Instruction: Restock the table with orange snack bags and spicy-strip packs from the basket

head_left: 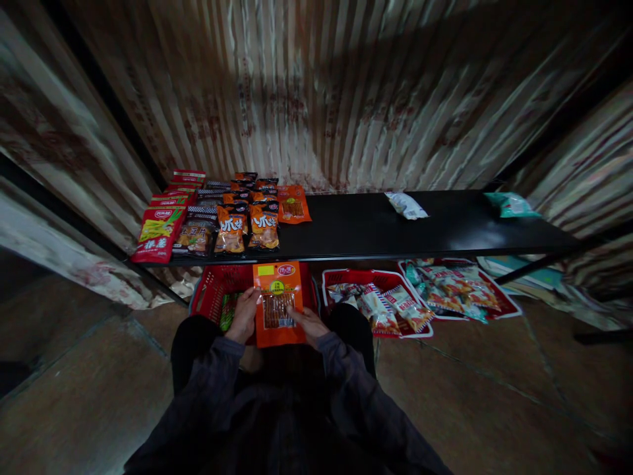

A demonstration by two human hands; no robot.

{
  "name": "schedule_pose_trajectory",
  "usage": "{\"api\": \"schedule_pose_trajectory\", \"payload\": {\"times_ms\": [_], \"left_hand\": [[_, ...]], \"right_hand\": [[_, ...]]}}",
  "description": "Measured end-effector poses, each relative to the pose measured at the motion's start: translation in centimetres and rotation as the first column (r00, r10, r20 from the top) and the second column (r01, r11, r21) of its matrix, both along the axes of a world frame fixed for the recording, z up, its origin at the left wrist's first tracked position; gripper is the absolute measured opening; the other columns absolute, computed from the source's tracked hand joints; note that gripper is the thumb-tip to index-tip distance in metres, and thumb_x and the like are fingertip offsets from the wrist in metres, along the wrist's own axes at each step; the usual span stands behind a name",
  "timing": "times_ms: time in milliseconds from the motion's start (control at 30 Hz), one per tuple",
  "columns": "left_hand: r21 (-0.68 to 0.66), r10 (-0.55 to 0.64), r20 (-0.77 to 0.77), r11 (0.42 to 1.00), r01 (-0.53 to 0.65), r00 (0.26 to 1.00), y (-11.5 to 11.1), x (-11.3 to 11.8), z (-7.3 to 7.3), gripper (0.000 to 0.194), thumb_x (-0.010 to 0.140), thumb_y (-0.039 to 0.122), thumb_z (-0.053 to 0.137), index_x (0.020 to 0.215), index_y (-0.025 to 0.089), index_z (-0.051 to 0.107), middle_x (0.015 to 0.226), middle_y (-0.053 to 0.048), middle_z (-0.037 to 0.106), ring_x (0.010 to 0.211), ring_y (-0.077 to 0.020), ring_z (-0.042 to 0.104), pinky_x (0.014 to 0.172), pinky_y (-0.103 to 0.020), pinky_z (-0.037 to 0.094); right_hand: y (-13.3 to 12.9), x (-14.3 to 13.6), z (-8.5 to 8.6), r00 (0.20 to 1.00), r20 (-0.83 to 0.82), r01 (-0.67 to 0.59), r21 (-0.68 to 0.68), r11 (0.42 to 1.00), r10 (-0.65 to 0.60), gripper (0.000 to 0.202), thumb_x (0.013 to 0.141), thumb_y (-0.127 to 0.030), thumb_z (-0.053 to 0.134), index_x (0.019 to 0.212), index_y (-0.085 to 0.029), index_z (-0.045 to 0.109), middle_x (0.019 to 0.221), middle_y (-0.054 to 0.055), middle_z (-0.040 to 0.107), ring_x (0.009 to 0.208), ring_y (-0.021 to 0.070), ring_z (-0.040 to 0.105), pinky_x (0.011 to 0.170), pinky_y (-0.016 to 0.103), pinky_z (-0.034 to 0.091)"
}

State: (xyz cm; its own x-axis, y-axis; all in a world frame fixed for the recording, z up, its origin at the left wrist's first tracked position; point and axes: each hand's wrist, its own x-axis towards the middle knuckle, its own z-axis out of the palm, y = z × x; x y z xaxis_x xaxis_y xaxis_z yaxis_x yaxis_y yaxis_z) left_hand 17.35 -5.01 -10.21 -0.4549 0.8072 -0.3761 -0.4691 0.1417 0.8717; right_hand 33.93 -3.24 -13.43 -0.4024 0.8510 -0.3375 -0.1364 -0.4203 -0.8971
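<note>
Between my two hands is an orange snack packet (278, 284) with a clear window showing brown sticks. My left hand (244, 315) grips its left edge, and my right hand (308, 323) holds it on the right, thumb over the front. Behind and below the packet sits a red basket (206, 290), with a green packet (227, 312) partly visible inside. On the shelf just above lies a matching orange packet (293, 204), right of black-and-orange snack bags (264, 225). Further left are dark snack bags (194, 231) and red snack bags (159, 231).
A black shelf (341, 231) spans the front; a white packet (406, 205) and a teal packet (512, 204) lie on its right half. Underneath, two more red baskets (426, 328) (509, 310) hold several snack bags. Shelf posts and corrugated sheeting (316, 99) stand behind.
</note>
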Motion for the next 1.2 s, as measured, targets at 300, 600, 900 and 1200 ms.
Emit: {"api": "schedule_pose_trajectory", "payload": {"times_ms": [300,600,900,1200], "left_hand": [[0.054,0.032,0.017,0.998,-0.032,0.999,-0.2,1.0,3.5,0.038,0.050,0.042,0.078,0.073,0.016,0.062,0.065,0.001,0.066,0.059,-0.0133,0.059,0.063,-0.025,0.043],[0.201,-0.081,0.038,0.977,0.071,0.996,-0.4,2.0,5.3,0.038,0.059,0.044,0.076,0.080,0.015,0.065,0.073,-0.002,0.070,0.067,-0.0159,0.063,0.066,-0.026,0.046],[0.269,-0.093,-0.003,0.959,0.090,0.996,0.4,2.0,6.5,0.043,0.065,0.051,0.071,0.088,0.014,0.068,0.078,-0.005,0.072,0.074,-0.0189,0.067,0.073,-0.030,0.049],[0.218,-0.060,0.048,0.975,0.048,0.997,0.9,2.1,9.3,0.046,0.060,0.048,0.075,0.087,0.012,0.067,0.078,-0.008,0.073,0.076,-0.0223,0.068,0.075,-0.033,0.051]], "right_hand": [[3.2,-0.5,6.1,0.939,-0.269,0.224,0.003,0.975,-0.215,0.037,0.053,-0.049,0.081,0.077,-0.023,0.068,0.084,0.001,0.074,0.096,0.0231,0.066,0.092,0.038,0.048],[3.4,-0.3,8.0,0.910,-0.304,0.297,0.005,0.955,-0.282,0.036,0.058,-0.047,0.079,0.078,-0.020,0.069,0.083,0.004,0.075,0.093,0.0231,0.067,0.085,0.036,0.051],[2.9,-0.1,9.7,0.906,-0.315,0.284,-0.041,0.958,-0.282,0.034,0.056,-0.047,0.080,0.075,-0.020,0.070,0.079,0.003,0.075,0.088,0.0241,0.069,0.084,0.037,0.051],[3.4,0.1,11.5,0.931,-0.296,0.237,0.052,0.970,-0.212,0.036,0.061,-0.050,0.076,0.080,-0.020,0.072,0.080,0.004,0.075,0.086,0.0249,0.069,0.083,0.038,0.052]]}}
